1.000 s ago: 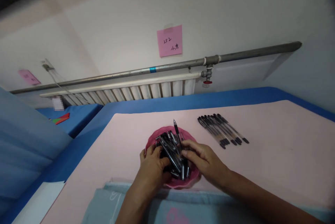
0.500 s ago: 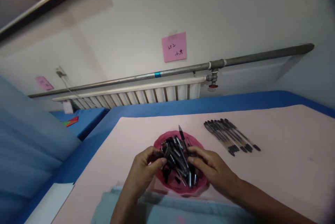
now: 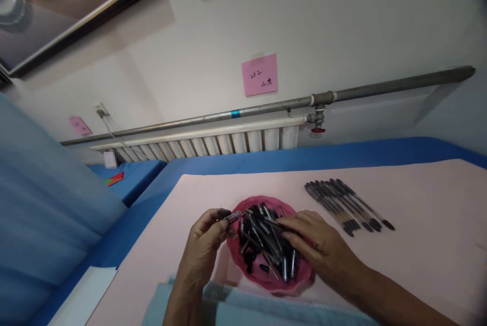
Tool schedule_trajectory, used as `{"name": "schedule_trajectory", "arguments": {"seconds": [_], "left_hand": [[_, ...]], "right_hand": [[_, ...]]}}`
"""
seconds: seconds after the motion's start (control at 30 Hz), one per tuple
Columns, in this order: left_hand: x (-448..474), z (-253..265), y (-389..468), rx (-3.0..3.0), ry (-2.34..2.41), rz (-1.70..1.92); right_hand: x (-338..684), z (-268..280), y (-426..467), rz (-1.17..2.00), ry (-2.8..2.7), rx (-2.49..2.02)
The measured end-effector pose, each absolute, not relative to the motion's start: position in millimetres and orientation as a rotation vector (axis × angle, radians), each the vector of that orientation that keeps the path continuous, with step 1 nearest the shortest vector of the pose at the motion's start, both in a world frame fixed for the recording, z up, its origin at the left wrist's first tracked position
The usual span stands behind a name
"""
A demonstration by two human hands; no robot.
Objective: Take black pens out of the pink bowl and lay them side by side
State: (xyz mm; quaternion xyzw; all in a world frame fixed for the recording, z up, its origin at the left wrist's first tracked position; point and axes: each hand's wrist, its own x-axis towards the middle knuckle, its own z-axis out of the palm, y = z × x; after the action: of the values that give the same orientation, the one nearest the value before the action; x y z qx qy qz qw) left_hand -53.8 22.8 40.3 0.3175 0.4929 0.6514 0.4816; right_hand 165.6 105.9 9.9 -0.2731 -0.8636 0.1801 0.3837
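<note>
A round pink basket (image 3: 262,285) with a wavy rim holds a loose heap of black and clear pen parts (image 3: 266,234). Over its left rim, my left hand (image 3: 207,237) pinches a short, clear pen barrel (image 3: 233,217) between thumb and fingers. My right hand (image 3: 314,237) is closed on a dark pen (image 3: 274,223) above the heap, its tip pointing left toward the other hand. To the right of the basket, several capped black pens (image 3: 342,206) lie side by side in a slanted row.
Pale pink sheeting (image 3: 182,214) covers the blue table (image 3: 236,161). Light blue cloth (image 3: 228,305) lies at the near edge, and white paper (image 3: 83,295) at the left. Behind stand a radiator (image 3: 224,143) and a pipe (image 3: 274,106); a blue curtain (image 3: 45,204) hangs left.
The clear barrel now shows in my left hand. In my right hand the pen has tipped from upright to nearly level, pointing left. The camera view has shifted slightly.
</note>
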Motion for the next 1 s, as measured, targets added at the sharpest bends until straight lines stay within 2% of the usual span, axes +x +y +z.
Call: {"name": "schedule_trajectory", "arguments": {"seconds": [0.4, 0.67, 0.87, 1.0], "left_hand": [[-60, 41, 19, 1.064, 1.353, 1.33], [-49, 35, 20, 1.041, 1.247, 1.246], [-46, 40, 19, 1.03, 1.266, 1.303], [-42, 43, 20, 1.06, 1.272, 1.243]], "right_hand": [[168, 19, 104, 0.115, -2.337, -0.57], [161, 19, 86, 0.251, -2.404, -0.518], [181, 24, 118, 0.215, -2.223, -0.905], [201, 24, 141, -0.075, -2.387, -1.369]]}}
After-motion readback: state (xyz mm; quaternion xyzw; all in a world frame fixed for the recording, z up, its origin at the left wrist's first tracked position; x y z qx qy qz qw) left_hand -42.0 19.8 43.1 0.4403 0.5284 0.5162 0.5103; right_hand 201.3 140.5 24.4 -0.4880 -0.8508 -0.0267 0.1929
